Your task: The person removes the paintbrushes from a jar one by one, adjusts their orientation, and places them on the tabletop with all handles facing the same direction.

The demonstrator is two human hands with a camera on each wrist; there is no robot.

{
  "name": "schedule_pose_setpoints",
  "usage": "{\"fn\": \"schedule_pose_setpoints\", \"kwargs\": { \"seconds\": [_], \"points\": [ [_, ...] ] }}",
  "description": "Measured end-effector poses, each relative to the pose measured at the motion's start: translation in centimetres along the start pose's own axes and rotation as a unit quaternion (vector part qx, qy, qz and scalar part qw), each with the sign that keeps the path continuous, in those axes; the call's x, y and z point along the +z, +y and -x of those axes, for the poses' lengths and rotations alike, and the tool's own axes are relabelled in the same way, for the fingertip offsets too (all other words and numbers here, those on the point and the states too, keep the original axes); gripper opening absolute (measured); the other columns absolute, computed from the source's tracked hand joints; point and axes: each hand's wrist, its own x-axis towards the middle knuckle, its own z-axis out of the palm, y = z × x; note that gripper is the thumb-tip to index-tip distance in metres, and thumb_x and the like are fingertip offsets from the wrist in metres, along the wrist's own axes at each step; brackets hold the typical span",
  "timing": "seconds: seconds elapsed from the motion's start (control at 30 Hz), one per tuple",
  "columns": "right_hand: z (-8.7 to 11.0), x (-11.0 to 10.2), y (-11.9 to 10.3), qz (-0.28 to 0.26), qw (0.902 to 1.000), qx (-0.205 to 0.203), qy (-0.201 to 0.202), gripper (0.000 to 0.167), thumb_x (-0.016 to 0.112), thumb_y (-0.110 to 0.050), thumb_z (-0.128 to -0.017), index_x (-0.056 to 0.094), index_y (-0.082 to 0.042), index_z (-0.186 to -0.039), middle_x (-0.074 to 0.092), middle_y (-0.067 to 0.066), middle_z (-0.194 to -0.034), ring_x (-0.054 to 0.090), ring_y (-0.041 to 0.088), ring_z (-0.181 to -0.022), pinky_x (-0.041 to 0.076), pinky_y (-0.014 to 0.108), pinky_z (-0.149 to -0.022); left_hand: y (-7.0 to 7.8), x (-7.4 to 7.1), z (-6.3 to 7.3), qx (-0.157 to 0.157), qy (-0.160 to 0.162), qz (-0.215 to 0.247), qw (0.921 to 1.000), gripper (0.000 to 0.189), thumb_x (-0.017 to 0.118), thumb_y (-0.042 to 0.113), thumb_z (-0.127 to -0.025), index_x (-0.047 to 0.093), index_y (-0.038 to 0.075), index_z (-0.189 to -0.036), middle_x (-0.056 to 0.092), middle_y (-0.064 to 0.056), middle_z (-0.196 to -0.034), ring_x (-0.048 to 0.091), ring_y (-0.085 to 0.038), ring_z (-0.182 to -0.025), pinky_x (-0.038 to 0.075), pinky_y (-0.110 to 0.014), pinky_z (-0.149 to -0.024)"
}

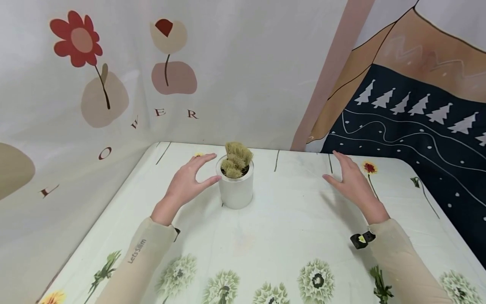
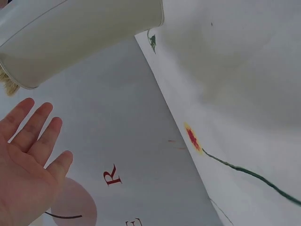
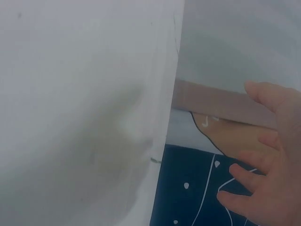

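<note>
A white cylindrical pot (image 1: 236, 193) stands upright on the table, holding a fuzzy yellow-green cactus-like plant (image 1: 236, 158). My left hand (image 1: 189, 177) is just left of it, thumb and fingers spread apart, with the thumb tip right at the pot's rim. In the left wrist view the pot (image 2: 84, 42) shows at the top, beyond the spread fingers of the left hand (image 2: 30, 160). Well to the right, my right hand (image 1: 352, 182) hovers over the table with fingers extended and nothing in it. The right wrist view shows that hand (image 3: 268, 160) with its fingers apart.
The white tablecloth (image 1: 281, 236) is printed with flowers and dandelion heads. Behind the table hangs a white curtain (image 1: 247, 76) with flower drawings and letters. A dark blue cloth (image 1: 402, 126) with white trees hangs at the right. Both wrists wear black straps.
</note>
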Motion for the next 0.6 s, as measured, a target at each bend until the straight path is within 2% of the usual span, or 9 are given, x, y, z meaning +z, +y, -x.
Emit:
{"fn": "schedule_pose_setpoints", "kwargs": {
  "seconds": [0.2, 0.6],
  "points": [
    [0.0, 0.4, -0.5, -0.006, 0.9999, -0.009, 0.000, 0.084, 0.066, -0.033, -0.096, 0.019, -0.003, -0.158, 0.024, 0.027, -0.161, 0.025, 0.049, -0.146, 0.026, 0.067, -0.115, 0.2, 0.4, 0.2, 0.012, 0.004, 0.006, 0.9999, 0.067, 0.069, 0.048, -0.090, 0.048, 0.023, -0.149, 0.050, -0.001, -0.153, 0.043, -0.031, -0.143, 0.038, -0.058, -0.113],
    [0.2, 0.8, -1.5, -0.014, 0.9996, -0.022, -0.005, 0.079, 0.065, -0.033, -0.096, 0.023, -0.003, -0.157, 0.027, 0.026, -0.160, 0.026, 0.046, -0.147, 0.026, 0.065, -0.117, 0.2, 1.1, 0.4, 0.020, 0.015, 0.025, 0.9994, 0.065, 0.072, 0.042, -0.090, 0.050, 0.020, -0.147, 0.054, -0.006, -0.149, 0.047, -0.032, -0.140, 0.038, -0.055, -0.114]
  ]
}}
